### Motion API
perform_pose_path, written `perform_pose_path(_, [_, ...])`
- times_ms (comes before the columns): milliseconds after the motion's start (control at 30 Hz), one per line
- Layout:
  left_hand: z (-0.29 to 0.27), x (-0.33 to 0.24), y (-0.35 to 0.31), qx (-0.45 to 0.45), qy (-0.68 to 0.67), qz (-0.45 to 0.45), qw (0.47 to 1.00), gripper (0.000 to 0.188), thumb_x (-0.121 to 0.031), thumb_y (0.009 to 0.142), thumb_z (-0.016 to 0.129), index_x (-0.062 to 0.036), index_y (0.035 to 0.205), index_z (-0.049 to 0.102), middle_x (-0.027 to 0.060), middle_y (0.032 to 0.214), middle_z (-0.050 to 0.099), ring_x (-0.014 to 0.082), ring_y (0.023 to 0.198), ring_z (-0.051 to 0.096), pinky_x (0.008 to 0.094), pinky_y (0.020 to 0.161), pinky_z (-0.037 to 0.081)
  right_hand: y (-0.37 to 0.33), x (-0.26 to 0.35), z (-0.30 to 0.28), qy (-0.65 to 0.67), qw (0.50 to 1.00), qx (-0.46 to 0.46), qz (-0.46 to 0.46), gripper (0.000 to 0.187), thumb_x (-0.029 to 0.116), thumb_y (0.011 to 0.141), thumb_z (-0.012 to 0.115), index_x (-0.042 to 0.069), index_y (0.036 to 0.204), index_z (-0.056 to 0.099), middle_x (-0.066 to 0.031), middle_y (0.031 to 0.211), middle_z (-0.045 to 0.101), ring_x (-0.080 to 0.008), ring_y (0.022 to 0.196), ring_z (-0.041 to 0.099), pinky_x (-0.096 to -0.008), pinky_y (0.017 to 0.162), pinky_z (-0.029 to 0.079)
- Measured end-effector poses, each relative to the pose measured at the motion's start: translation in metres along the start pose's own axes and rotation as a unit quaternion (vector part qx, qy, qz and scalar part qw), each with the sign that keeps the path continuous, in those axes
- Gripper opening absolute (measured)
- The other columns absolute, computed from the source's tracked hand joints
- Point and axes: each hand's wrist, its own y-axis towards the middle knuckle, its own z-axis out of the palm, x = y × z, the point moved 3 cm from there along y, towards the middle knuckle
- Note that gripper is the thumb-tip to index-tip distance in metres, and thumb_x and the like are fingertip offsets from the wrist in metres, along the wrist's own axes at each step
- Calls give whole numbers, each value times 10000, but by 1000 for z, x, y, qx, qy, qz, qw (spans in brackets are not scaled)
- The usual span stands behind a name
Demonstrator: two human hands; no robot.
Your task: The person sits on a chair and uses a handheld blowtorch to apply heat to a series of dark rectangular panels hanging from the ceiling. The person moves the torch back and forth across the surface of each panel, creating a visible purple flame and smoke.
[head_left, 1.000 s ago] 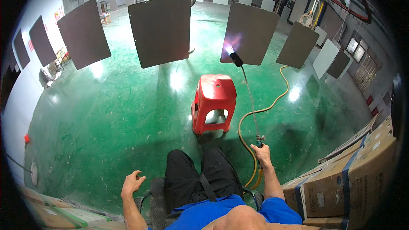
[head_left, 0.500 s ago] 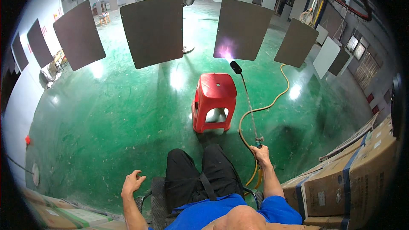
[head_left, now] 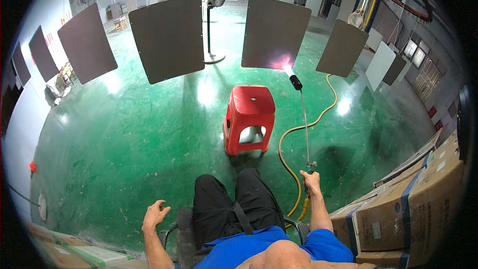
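A long-wand gas torch [head_left: 303, 119] is held at its handle end by the right hand [head_left: 311, 182], the fingers closed around the grip near the valve; the wand runs up and away from the seated person, its black burner head [head_left: 296, 81] raised just in front of a hanging dark panel [head_left: 275, 32]. A pink-white flame [head_left: 284, 64] is seen at the burner tip, playing on the lower right part of that panel, where a bright glow is visible on the surface. A yellow hose [head_left: 298, 134] is traced from the handle in a loop across the green floor [head_left: 124, 134] and off toward the right. The left hand [head_left: 155, 214] is held apart from the torch, fingers loosely spread and gripping nothing, over the floor beside the left knee. A red plastic stool [head_left: 250, 118] stands on the floor between the person's legs and the flamed panel, not touched by anything. Further dark panels hang to either side: one [head_left: 169, 37] to the left, another [head_left: 85, 44] beyond it, and one [head_left: 342, 47] to the right; no flame or glow is on these. Whether any has already been treated cannot be told from its surface. It is judged that the flaming is in progress on one panel only, with its upper area and the neighbouring panels apparently left. A pedestal fan [head_left: 213, 0] stands behind the row, and taped cardboard boxes [head_left: 413, 209] are stacked at the person's right.
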Motion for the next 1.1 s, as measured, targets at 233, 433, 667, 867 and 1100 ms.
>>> perform_pose_path(233, [5,7,9,6,-5,2,1000,539,-334,865,688,-66,1315,560,162,1154,667,291,996,665,413,863,523,22,1,-14,21,995,-54,-76,370,221,798,774,90,571,512,5,509,500,-114,397,463,-295,390,355])
perform_pose_path(433, [1,1,0,1,0,3,1000,544,-343,861,691,-66,1312,562,168,1148,667,297,1028,652,416,887,513,-5,74,-25,80,990,-43,-104,325,222,810,773,93,635,531,12,516,503,-103,390,456,-282,384,355])
perform_pose_path(667, [6,12,7,-6,-8,22,1000,543,-348,862,692,-69,1309,563,166,1142,668,303,1036,647,430,899,508,-17,101,-20,96,987,-22,-129,241,198,839,756,74,759,565,26,535,498,-83,403,445,-260,385,347])
perform_pose_path(867, [6,12,7,-10,8,25,1000,551,-351,858,698,-70,1312,562,169,1151,665,311,1064,639,429,905,506,-37,114,2,78,984,32,-159,233,211,819,773,53,777,608,29,620,543,-74,525,481,-266,495,392])
perform_pose_path(1100, [5,9,3,-17,1,22,1000,554,-354,855,701,-64,1307,564,172,1143,668,319,1049,644,429,899,507,-42,128,17,23,983,75,-165,244,231,796,784,40,784,633,23,670,573,-89,613,494,-291,596,422])
